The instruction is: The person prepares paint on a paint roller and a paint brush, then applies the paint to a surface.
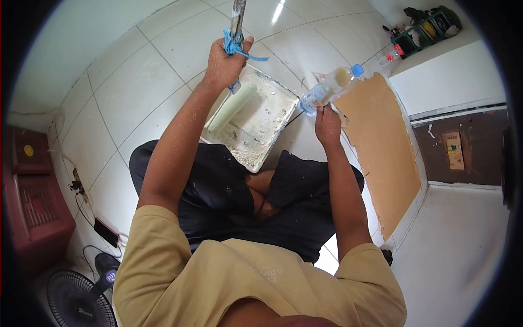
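My left hand (226, 60) is shut on a paint roller pole (237, 16) that has a blue strip tied around it. The pale green roller head (233, 106) rests in a white paint tray (272, 109) on the tiled floor, just below that hand. My right hand (327, 122) holds a clear plastic bottle (329, 87) with a blue cap, tilted sideways above the tray's right edge. Both arms are speckled with paint. I am crouched over the tray in dark trousers.
A brown cardboard sheet (381, 141) lies on the floor right of the tray. Another bottle (389, 54) and a green crate (422, 30) sit far right. A dark red cabinet (32, 191), cables and a fan (79, 300) are at the left.
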Demonstrator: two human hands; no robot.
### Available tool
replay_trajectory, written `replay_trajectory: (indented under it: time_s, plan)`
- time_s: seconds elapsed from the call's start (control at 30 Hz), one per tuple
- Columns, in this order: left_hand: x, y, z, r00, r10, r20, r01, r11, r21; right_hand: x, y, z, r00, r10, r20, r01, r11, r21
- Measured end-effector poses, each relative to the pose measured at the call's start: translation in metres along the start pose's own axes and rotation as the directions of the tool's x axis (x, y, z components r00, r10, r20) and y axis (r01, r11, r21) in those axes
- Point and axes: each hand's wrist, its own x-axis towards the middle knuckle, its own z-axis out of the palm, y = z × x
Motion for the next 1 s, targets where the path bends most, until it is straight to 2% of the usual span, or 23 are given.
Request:
replay_trajectory:
  time_s: [0.07,0.1,0.13,0.17,0.2,0.23,0.27,0.3,0.33,0.4,0.47,0.53,0.6,0.63,0.67,0.7,0.73,0.77,0.8,0.87,0.9,0.93,1.0]
  plan:
    - [0.003,-0.002,-0.009,0.999,-0.012,-0.035,0.012,1.0,-0.022,-0.01,0.019,0.025,0.999,0.022,0.046,-0.021,0.999,-0.029]
    - [0.006,-0.002,-0.011,0.998,-0.007,-0.067,0.003,0.998,-0.055,-0.017,0.032,0.036,0.964,-0.013,0.264,0.065,0.98,-0.187]
    - [0.008,-0.001,-0.015,0.999,0.004,-0.054,-0.007,0.998,-0.057,-0.017,0.036,0.041,0.884,-0.016,0.467,0.183,0.932,-0.313]
    - [0.012,-0.001,-0.022,0.999,0.018,-0.041,-0.021,0.997,-0.08,-0.02,0.021,0.03,0.924,-0.032,0.382,0.161,0.936,-0.312]
    - [0.015,-0.004,-0.029,0.999,0.024,-0.044,-0.029,0.994,-0.106,-0.017,0.01,0.018,0.926,-0.039,0.376,0.169,0.933,-0.318]
    - [0.019,-0.01,-0.038,0.993,0.099,-0.059,-0.099,0.995,0.01,-0.016,0.002,0.01,0.971,-0.063,0.229,0.12,0.962,-0.244]
    - [0.019,-0.014,-0.044,0.994,0.08,-0.079,-0.08,0.997,0.009,-0.019,-0.007,0.001,0.994,-0.066,0.087,0.079,0.984,-0.158]
    - [0.019,-0.014,-0.048,0.997,0.063,-0.042,-0.061,0.997,0.042,-0.021,-0.028,-0.021,0.999,-0.014,0.039,0.014,1.0,-0.011]
    - [0.02,-0.013,-0.053,0.999,0.05,-0.002,-0.05,0.996,0.076,-0.02,-0.026,-0.02,0.987,-0.11,-0.12,0.119,0.991,0.068]
    - [0.018,-0.009,-0.054,1.0,0.027,0.011,-0.028,0.993,0.111,-0.021,-0.024,-0.022,0.96,-0.129,-0.248,0.177,0.968,0.18]
    - [0.02,-0.011,-0.05,0.996,0.077,0.045,-0.086,0.97,0.226,-0.019,-0.024,-0.018,0.948,-0.127,-0.292,0.202,0.949,0.243]
    - [0.02,-0.012,-0.049,0.997,0.061,0.042,-0.069,0.967,0.245,-0.017,-0.021,-0.011,0.935,-0.124,-0.332,0.23,0.926,0.301]
    - [0.019,-0.012,-0.049,0.997,0.058,0.059,-0.071,0.963,0.26,-0.017,-0.016,-0.002,0.98,-0.071,-0.184,0.11,0.97,0.216]
    - [0.019,-0.012,-0.05,0.997,0.055,0.061,-0.069,0.963,0.261,-0.017,-0.017,-0.001,0.999,-0.027,-0.035,0.031,0.994,0.107]
    - [0.018,-0.012,-0.052,0.999,0.029,0.038,-0.037,0.97,0.242,-0.015,-0.004,0.01,0.999,-0.021,-0.034,0.024,0.994,0.108]
    - [0.017,-0.012,-0.052,1.0,0.005,0.016,-0.009,0.975,0.22,-0.012,0.019,0.029,0.959,-0.094,0.266,0.12,0.989,-0.083]
    - [0.016,-0.01,-0.051,1.0,0.006,0.022,-0.011,0.975,0.22,-0.011,0.024,0.034,0.831,-0.096,0.548,0.262,0.937,-0.232]
    - [0.015,-0.009,-0.05,1.0,0.011,0.024,-0.016,0.979,0.202,-0.011,0.029,0.038,0.79,-0.046,0.611,0.245,0.938,-0.245]
    - [0.015,-0.008,-0.05,1.0,0.018,0.025,-0.022,0.983,0.185,-0.009,0.035,0.041,0.793,-0.045,0.607,0.241,0.939,-0.245]
    - [0.015,-0.01,-0.045,1.0,0.026,0.015,-0.028,0.972,0.234,0.0,0.01,0.02,0.946,-0.062,0.319,0.116,0.981,-0.154]
    - [0.012,-0.013,-0.044,1.0,0.024,0.01,-0.026,0.959,0.283,-0.003,-0.006,0.007,0.985,-0.083,0.15,0.089,0.996,-0.033]
    - [0.01,-0.015,-0.045,1.0,0.014,0.009,-0.016,0.958,0.285,-0.004,-0.007,0.008,0.989,-0.127,-0.073,0.133,0.987,0.086]
    - [0.011,-0.016,-0.041,0.993,0.026,0.117,-0.057,0.961,0.271,-0.003,0.028,0.038,0.945,-0.324,0.034,0.325,0.928,-0.181]
